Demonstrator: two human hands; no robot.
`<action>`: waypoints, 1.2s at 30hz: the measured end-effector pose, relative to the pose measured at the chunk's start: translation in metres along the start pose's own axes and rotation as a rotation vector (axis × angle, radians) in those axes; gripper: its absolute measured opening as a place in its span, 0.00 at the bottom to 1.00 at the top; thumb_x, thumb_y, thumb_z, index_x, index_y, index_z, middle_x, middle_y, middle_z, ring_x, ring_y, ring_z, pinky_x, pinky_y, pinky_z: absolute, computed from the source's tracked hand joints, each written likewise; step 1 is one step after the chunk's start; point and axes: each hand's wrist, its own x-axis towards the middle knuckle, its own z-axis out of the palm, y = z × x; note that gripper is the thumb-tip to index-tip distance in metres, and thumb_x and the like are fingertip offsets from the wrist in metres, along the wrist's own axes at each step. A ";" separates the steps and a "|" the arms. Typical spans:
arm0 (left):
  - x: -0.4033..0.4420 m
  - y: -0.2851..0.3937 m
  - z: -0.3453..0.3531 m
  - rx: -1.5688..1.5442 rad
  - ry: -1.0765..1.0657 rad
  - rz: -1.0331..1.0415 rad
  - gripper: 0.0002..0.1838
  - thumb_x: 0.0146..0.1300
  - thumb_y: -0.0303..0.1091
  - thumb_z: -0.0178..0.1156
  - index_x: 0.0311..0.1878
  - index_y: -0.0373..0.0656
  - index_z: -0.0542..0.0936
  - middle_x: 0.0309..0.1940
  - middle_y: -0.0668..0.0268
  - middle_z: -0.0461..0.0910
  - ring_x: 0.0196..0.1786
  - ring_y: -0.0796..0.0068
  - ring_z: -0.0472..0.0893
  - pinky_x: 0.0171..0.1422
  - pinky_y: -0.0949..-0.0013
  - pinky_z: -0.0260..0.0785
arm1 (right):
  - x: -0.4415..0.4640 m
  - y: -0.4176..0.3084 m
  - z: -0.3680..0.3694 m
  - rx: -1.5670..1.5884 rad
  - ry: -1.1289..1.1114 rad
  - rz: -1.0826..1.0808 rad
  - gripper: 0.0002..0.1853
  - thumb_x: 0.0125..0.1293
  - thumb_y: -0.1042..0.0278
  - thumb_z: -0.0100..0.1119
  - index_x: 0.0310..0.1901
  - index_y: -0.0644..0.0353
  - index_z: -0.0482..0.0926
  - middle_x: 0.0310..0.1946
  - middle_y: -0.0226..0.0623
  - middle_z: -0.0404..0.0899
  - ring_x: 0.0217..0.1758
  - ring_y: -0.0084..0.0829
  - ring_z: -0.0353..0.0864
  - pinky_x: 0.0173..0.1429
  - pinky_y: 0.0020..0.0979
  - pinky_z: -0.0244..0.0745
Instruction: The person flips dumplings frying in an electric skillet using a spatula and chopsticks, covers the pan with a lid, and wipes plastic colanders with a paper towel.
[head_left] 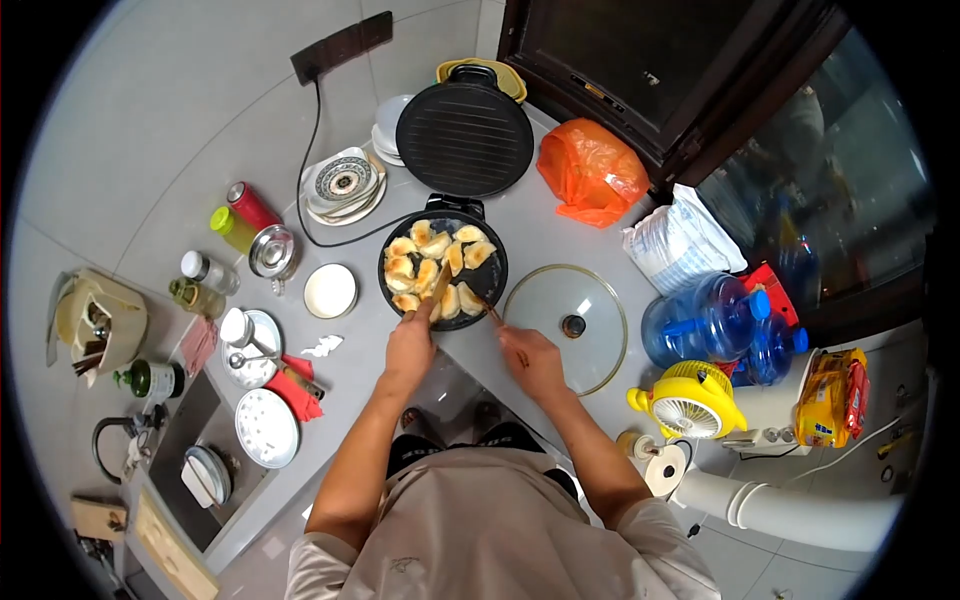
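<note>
Browned dumplings (427, 274) lie in the round black pan of an electric griddle (383, 262), whose ridged lid (465, 138) stands open behind it. At the pan's near left edge, my left hand (410, 352) is closed around a wooden spatula (441, 286) that reaches in among the dumplings. My right hand (532, 360) is closed at the near right rim, on a thin brown stick-like utensil (492, 313) pointing into the pan; its exact kind is unclear. Just right of the pan lies a glass lid (600, 310) with a dark knob, partly under my right hand.
Left of the pan are a white bowl (330, 291), stacked plates (362, 205), a metal cup (272, 252) and a sink (190, 440). On the right are an orange plastic bag (592, 170), a white sack (682, 240), blue water jugs (700, 320) and a yellow fan (690, 402). The griddle's cord (303, 180) runs along the left.
</note>
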 end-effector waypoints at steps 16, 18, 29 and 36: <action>-0.011 0.000 -0.004 0.074 -0.109 -0.044 0.37 0.57 0.16 0.62 0.73 0.43 0.73 0.54 0.42 0.84 0.50 0.39 0.87 0.55 0.46 0.82 | 0.003 0.005 0.002 0.125 0.070 0.188 0.11 0.70 0.74 0.71 0.52 0.61 0.89 0.43 0.44 0.90 0.45 0.39 0.91 0.50 0.34 0.85; -0.010 0.003 -0.006 0.040 -0.056 -0.021 0.33 0.59 0.13 0.56 0.70 0.40 0.76 0.47 0.42 0.85 0.48 0.37 0.86 0.52 0.45 0.80 | 0.012 0.016 -0.008 0.189 0.058 0.305 0.10 0.71 0.74 0.71 0.52 0.60 0.89 0.43 0.44 0.90 0.45 0.38 0.91 0.50 0.33 0.85; 0.023 0.010 0.017 0.024 -0.011 -0.049 0.30 0.62 0.16 0.56 0.69 0.41 0.76 0.48 0.40 0.85 0.49 0.36 0.86 0.54 0.44 0.80 | 0.104 0.079 -0.006 0.090 -0.084 0.090 0.11 0.73 0.70 0.68 0.53 0.61 0.88 0.49 0.46 0.90 0.50 0.42 0.90 0.54 0.36 0.85; 0.027 0.018 0.022 0.014 -0.035 -0.081 0.27 0.65 0.18 0.56 0.68 0.41 0.77 0.50 0.40 0.85 0.51 0.38 0.86 0.55 0.44 0.80 | 0.055 0.074 -0.004 0.065 -0.002 -0.014 0.11 0.72 0.72 0.69 0.53 0.61 0.88 0.52 0.46 0.90 0.54 0.45 0.89 0.57 0.38 0.85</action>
